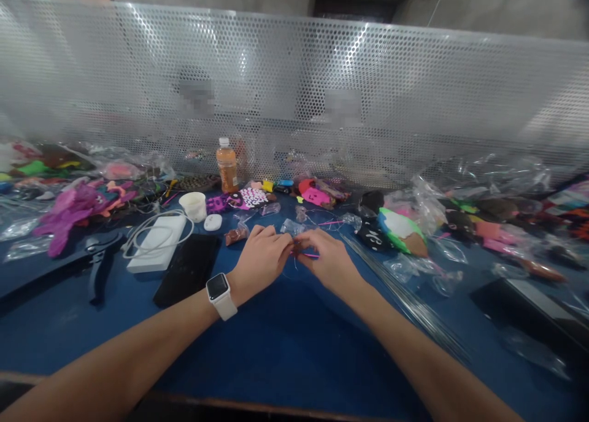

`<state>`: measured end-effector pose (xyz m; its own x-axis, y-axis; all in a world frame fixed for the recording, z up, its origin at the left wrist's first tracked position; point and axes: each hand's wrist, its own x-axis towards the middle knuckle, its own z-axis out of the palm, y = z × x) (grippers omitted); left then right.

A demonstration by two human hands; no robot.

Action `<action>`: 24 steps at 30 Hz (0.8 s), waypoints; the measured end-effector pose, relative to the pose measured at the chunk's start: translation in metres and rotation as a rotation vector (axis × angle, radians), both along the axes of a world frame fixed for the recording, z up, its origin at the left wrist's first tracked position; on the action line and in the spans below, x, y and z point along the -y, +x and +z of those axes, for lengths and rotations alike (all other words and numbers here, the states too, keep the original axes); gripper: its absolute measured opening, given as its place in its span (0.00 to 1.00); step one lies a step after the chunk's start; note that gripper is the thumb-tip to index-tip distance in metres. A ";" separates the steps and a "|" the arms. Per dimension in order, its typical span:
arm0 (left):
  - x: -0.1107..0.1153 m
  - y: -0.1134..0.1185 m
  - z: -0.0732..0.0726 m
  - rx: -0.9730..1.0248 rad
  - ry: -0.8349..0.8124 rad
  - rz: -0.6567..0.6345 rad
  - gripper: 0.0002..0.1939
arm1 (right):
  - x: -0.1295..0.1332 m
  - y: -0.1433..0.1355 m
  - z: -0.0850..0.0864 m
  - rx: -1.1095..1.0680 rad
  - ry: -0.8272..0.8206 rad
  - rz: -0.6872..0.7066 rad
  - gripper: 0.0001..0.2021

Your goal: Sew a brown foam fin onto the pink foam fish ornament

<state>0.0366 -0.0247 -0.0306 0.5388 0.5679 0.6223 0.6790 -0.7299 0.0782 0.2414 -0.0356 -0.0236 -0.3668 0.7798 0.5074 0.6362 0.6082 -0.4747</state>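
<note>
My left hand (264, 254), with a white-strapped watch (221, 295) on its wrist, is closed in a pinch, its fingertips meeting those of my right hand. What the left fingers hold is too small to tell. My right hand (332, 261) is also pinched, and a thin pink stick (313, 256) shows between its thumb and fingers. A fine clear thread seems to hang below the fingertips. Just beyond the hands lie a small clear plastic bag (292, 227) and a brown piece in plastic (236, 235).
Left on the blue table are a black phone (188, 268), a white power bank (159, 244) with cable, a white cup (193, 207) and large cutters (97, 259). Thin wires (405, 296) lie right. A bottle (227, 166) stands before the perforated metal screen (276, 72). Colourful pieces line the back.
</note>
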 end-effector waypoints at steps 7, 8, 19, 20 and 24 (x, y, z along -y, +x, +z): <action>0.004 0.002 0.001 0.039 -0.015 -0.103 0.12 | -0.005 0.012 0.010 0.125 0.092 0.025 0.07; 0.005 0.002 0.002 0.037 -0.005 -0.112 0.13 | -0.006 0.015 0.011 0.125 0.086 0.068 0.08; 0.006 0.001 0.004 0.022 0.102 -0.055 0.16 | -0.002 0.006 0.018 -0.145 -0.201 0.081 0.19; 0.007 0.001 0.005 0.024 0.113 -0.053 0.16 | -0.001 0.004 0.017 -0.196 -0.239 0.085 0.21; 0.006 0.001 0.005 0.031 0.127 -0.065 0.15 | -0.003 -0.001 0.014 -0.376 -0.435 0.125 0.23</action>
<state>0.0374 -0.0305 -0.0255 0.5510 0.4480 0.7041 0.6287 -0.7776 0.0028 0.2409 -0.0323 -0.0099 -0.3260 0.9079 0.2635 0.3115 0.3663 -0.8768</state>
